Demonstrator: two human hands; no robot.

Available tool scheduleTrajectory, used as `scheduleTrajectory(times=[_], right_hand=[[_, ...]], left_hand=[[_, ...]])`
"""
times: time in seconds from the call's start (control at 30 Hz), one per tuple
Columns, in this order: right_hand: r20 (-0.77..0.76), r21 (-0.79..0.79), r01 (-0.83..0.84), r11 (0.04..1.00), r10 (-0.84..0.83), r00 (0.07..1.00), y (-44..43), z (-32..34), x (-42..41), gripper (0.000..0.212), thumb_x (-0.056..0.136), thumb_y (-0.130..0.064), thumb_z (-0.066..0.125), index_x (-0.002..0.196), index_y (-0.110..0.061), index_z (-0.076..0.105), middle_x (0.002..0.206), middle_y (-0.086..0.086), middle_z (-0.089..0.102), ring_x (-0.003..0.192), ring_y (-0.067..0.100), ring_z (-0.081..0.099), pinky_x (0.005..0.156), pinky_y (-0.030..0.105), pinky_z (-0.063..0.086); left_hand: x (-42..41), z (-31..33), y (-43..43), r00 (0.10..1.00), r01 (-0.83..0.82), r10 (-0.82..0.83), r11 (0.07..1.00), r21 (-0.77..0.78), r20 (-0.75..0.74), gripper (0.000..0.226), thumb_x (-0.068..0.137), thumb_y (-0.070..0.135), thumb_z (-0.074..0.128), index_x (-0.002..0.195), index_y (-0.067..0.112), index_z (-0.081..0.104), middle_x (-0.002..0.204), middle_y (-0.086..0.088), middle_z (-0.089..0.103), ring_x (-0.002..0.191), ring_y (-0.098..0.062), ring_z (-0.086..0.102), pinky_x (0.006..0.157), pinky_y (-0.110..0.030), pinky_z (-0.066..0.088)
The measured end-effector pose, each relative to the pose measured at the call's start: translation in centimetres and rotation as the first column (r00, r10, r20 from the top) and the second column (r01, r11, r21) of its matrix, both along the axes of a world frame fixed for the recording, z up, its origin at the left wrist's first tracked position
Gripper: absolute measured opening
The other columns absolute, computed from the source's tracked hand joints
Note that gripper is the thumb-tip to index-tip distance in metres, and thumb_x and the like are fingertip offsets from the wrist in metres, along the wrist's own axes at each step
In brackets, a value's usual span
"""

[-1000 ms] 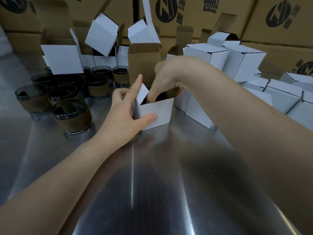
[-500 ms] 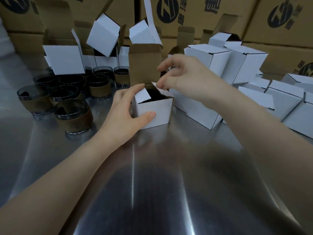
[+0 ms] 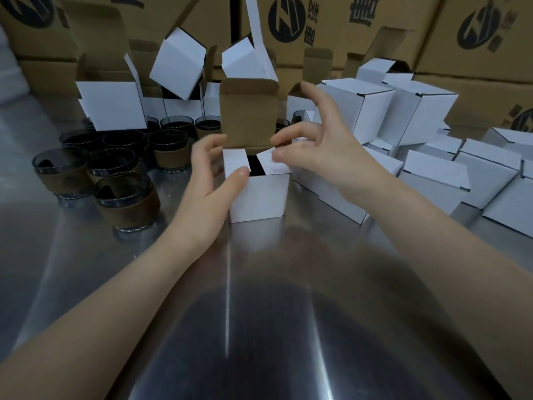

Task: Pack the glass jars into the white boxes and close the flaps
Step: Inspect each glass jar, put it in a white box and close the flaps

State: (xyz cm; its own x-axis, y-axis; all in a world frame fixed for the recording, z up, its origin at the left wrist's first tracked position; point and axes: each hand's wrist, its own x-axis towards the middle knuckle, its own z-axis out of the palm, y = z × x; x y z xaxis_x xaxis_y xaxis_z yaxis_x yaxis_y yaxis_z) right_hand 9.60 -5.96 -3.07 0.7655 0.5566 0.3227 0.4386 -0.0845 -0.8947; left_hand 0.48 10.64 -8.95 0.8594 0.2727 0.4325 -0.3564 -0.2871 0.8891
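Right, the glass jar (image 3: pixel 255 166) is inside the centre white box (image 3: pixel 259 197), dark in the gap. Left hand (image 3: pixel 206 194) grips the box, thumb pinning the left flap (image 3: pixel 234 161). Right hand (image 3: pixel 317 160), fingers spread, thumbs the right flap (image 3: pixel 272 168) down. Risk: the flaps spring up before the upright lid (image 3: pixel 248 116) folds over, so its tuck jams.

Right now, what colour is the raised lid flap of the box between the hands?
Brown: the lid flap shows bare cardboard, in the head view.
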Motion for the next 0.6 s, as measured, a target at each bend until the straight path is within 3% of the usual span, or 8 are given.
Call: scheduleTrajectory(times=[0.07, 0.17, 0.3, 0.4, 0.53, 0.6], right_hand=[[0.013, -0.015, -0.012, 1.0, 0.012, 1.0, 0.0, 0.5, -0.1, 0.077, 0.091, -0.031, 0.065, 0.152, -0.035, 0.017, 0.1, -0.001, 0.073, 0.083, 0.013, 0.073, 0.072, 0.022, 0.05], [0.023, -0.046, 0.01, 0.999, -0.009, 1.0, 0.3, 1.1, -0.4, 0.048, 0.098, -0.046, 0.045, 0.144, -0.036, 0.036, 0.106, -0.002, 0.071, 0.081, 0.015, 0.073, 0.072, 0.026, 0.049], [0.016, -0.049, 0.022, 0.999, -0.021, 1.0, 0.1, 1.5, -0.6, 0.023, 0.103, -0.043, 0.04, 0.117, -0.03, 0.051, 0.1, -0.002, 0.073, 0.079, 0.017, 0.074, 0.074, 0.031, 0.052], [0.013, -0.059, -0.023, 0.998, 0.024, 1.0, -0.2, 1.5, -0.5, 0.011, 0.099, -0.033, 0.053, 0.098, -0.023, 0.053, 0.094, 0.001, 0.075, 0.082, 0.02, 0.074, 0.077, 0.037, 0.054], [0.002, -0.055, -0.119, 0.991, 0.119, 0.993, -0.8, 1.3, 0.0, 0.015, 0.091, -0.012, 0.067, 0.093, -0.014, 0.053, 0.088, 0.005, 0.075, 0.086, 0.021, 0.072, 0.081, 0.043, 0.057], [-0.019, -0.067, -0.187, 0.98, 0.186, 0.982, -1.2, 1.2, 0.1, 0.025, 0.086, -0.001, 0.07, 0.096, -0.013, 0.05, 0.091, 0.006, 0.075, 0.087, 0.019, 0.071, 0.083, 0.039, 0.056]], left_hand=[[0.0, -0.1, 0.2, 0.999, 0.025, -0.023, 0.999, -0.044, 0.034, 0.063, 0.093, 0.02, 0.057, 0.142, 0.033, 0.021, 0.145, 0.01, 0.041, 0.128, -0.001, 0.048, 0.096, -0.019, 0.047], [0.0, -0.1, 0.4, 0.998, 0.054, -0.049, 0.993, -0.101, 0.043, 0.078, 0.097, 0.008, 0.056, 0.15, 0.037, 0.006, 0.15, 0.013, 0.034, 0.13, 0.0, 0.047, 0.098, -0.016, 0.046], [0.1, 0.3, 0.5, 0.999, 0.026, -0.025, 0.998, -0.061, 0.031, 0.08, 0.095, 0.01, 0.059, 0.152, 0.039, 0.01, 0.141, 0.013, 0.044, 0.121, 0.002, 0.052, 0.088, -0.011, 0.048], [-0.2, 0.6, 0.5, 0.999, 0.03, -0.03, 0.999, -0.015, 0.043, 0.068, 0.088, 0.022, 0.061, 0.146, 0.038, 0.029, 0.138, 0.011, 0.046, 0.123, -0.002, 0.052, 0.097, -0.018, 0.047], [-0.6, 0.6, 0.5, 0.997, 0.049, -0.048, 0.999, -0.019, 0.055, 0.053, 0.085, 0.022, 0.06, 0.134, 0.032, 0.041, 0.137, 0.009, 0.049, 0.124, -0.008, 0.053, 0.102, -0.03, 0.048], [-0.6, 0.5, 0.5, 0.997, 0.054, -0.053, 0.998, -0.035, 0.047, 0.052, 0.086, 0.021, 0.06, 0.133, 0.031, 0.042, 0.138, 0.007, 0.049, 0.126, -0.014, 0.052, 0.104, -0.039, 0.048]])
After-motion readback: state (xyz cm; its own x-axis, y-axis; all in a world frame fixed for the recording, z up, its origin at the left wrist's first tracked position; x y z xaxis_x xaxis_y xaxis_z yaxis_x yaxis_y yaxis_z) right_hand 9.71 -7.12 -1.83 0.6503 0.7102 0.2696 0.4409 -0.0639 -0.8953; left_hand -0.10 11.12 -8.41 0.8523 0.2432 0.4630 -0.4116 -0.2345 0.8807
